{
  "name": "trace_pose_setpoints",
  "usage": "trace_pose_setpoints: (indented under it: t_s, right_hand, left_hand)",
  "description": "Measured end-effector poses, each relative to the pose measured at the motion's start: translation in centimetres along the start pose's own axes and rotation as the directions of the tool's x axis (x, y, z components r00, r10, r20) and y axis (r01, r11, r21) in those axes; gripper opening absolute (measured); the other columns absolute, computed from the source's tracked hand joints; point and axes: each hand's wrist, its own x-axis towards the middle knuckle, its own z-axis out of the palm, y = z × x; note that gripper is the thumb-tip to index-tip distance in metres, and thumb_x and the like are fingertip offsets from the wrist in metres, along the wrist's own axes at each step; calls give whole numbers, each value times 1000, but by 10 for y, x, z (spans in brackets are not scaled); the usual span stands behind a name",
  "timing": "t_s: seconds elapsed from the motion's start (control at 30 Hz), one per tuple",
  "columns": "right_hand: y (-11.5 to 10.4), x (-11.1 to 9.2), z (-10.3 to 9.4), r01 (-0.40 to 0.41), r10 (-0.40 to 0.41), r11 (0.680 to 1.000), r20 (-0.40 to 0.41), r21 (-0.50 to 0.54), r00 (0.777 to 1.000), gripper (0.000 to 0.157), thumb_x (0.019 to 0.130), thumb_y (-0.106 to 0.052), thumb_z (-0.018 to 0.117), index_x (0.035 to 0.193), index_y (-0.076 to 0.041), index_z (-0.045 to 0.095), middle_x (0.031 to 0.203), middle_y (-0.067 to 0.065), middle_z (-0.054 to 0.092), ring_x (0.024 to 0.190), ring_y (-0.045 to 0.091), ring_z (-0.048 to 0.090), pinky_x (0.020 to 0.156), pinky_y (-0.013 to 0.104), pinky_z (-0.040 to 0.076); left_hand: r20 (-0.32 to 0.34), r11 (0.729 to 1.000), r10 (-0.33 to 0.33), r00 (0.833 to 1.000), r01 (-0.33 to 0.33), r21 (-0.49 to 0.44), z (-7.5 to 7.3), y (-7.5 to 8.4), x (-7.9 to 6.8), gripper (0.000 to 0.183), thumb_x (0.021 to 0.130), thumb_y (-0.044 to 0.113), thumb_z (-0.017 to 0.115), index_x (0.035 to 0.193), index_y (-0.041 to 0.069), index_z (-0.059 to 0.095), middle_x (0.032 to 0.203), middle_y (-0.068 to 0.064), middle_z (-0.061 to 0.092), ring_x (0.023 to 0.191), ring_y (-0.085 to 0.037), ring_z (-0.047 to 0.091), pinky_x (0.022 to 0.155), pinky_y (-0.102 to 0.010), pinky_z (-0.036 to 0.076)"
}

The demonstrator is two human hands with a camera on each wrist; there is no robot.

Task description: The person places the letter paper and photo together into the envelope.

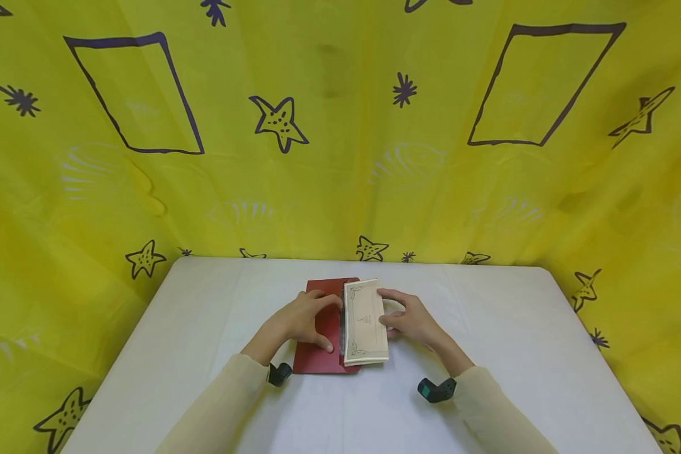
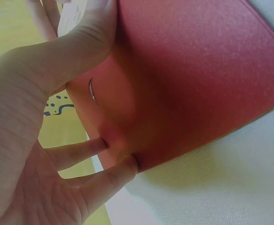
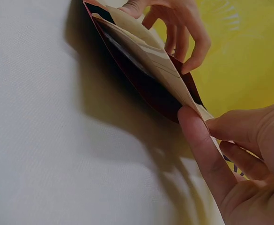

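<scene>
A red paper envelope (image 1: 318, 360) lies on the table with its mouth to the right, gaping around a dark inside. My left hand (image 1: 301, 320) holds the envelope, thumb near the opening and other fingers toward the far side; in the left wrist view its fingertips touch the red paper (image 2: 197, 70). Cream printed paper (image 1: 366, 321) with ornate corners, several layers thick, sticks out of the mouth. My right hand (image 1: 411, 320) pinches the paper's right edge between thumb and fingers, as the right wrist view shows. How far the paper reaches inside is hidden.
A white-covered table (image 1: 488, 328) spreads around the envelope. Behind and beside it hangs a yellow curtain (image 1: 340, 189) with starfish and frame drawings. Each wrist wears a small black camera (image 1: 436, 389).
</scene>
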Motion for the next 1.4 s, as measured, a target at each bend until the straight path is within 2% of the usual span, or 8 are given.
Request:
trace_pose_setpoints:
  t_s: [0.47, 0.73, 0.9, 1.0, 1.13, 1.23, 1.33, 1.4]
  right_hand:
    - [-1, 8, 7, -1, 1, 1000, -27, -6, 1000, 64, 90, 3, 71, 150, -6, 50, 115, 21, 68, 58, 18, 65, 58, 29, 57]
    - [-2, 11, 17, 13, -12, 1000, -36, 16, 999, 65, 90, 5, 72, 150, -5, 50, 131, 20, 63, 65, 20, 69, 59, 34, 60]
    - [-3, 12, 25, 15, -15, 1000, -25, 27, 1000, 65, 91, 5, 72, 151, -6, 49, 132, 20, 62, 65, 20, 70, 60, 35, 60]
    - [-4, 12, 30, 7, -6, 1000, -12, 28, 1000, 65, 92, 3, 72, 152, -7, 48, 113, 18, 71, 63, 21, 70, 60, 35, 60]
    - [-5, 12, 36, -2, 2, 999, -4, 32, 1000, 65, 92, 2, 72, 152, -9, 48, 121, 17, 69, 60, 21, 69, 60, 35, 60]
    - [-6, 14, 39, 4, -4, 999, 3, 52, 1000, 65, 92, 2, 72, 151, -9, 50, 144, 16, 55, 63, 20, 70, 60, 35, 61]
    - [-7, 15, 42, 17, -18, 997, 15, 75, 1000, 64, 92, 1, 73, 151, -8, 50, 143, 18, 54, 66, 21, 71, 61, 35, 61]
    - [-7, 17, 44, 18, -19, 996, 21, 86, 1000, 64, 91, 0, 74, 150, -8, 50, 133, 20, 59, 66, 21, 72, 62, 36, 62]
  left_hand:
    - [0, 1000, -9, 1000, 9, 0, 0, 1, 1, 81, 66, 49, 94, 136, 34, 57, 150, -15, 47, 131, -41, 45, 95, -61, 53]
    - [-1, 1000, -6, 1000, 6, 11, 0, 0, 0, 84, 66, 49, 94, 140, 33, 56, 150, -14, 47, 131, -40, 46, 95, -58, 54]
    - [4, 1000, -12, 1000, 12, 1, 0, 0, 0, 85, 67, 48, 94, 141, 33, 56, 151, -14, 45, 132, -40, 45, 95, -58, 54]
    - [4, 1000, -8, 1000, 8, 5, 0, 0, 0, 85, 66, 49, 94, 140, 33, 56, 151, -14, 46, 132, -40, 45, 95, -57, 54]
    - [2, 1000, -2, 1000, 2, 12, 1, -1, 0, 83, 66, 50, 94, 138, 35, 56, 150, -14, 46, 131, -39, 45, 95, -57, 54]
    - [3, 1000, -6, 1000, 6, 17, 2, -1, 0, 82, 66, 50, 94, 138, 37, 56, 151, -13, 45, 131, -38, 45, 95, -56, 54]
    - [2, 1000, -6, 1000, 6, 19, 2, 0, 1, 82, 66, 50, 94, 138, 36, 56, 150, -13, 46, 130, -37, 45, 95, -56, 55]
    - [-1, 1000, -5, 1000, 5, 18, 2, 0, 1, 82, 66, 49, 94, 137, 36, 56, 150, -13, 46, 130, -38, 45, 94, -56, 55]
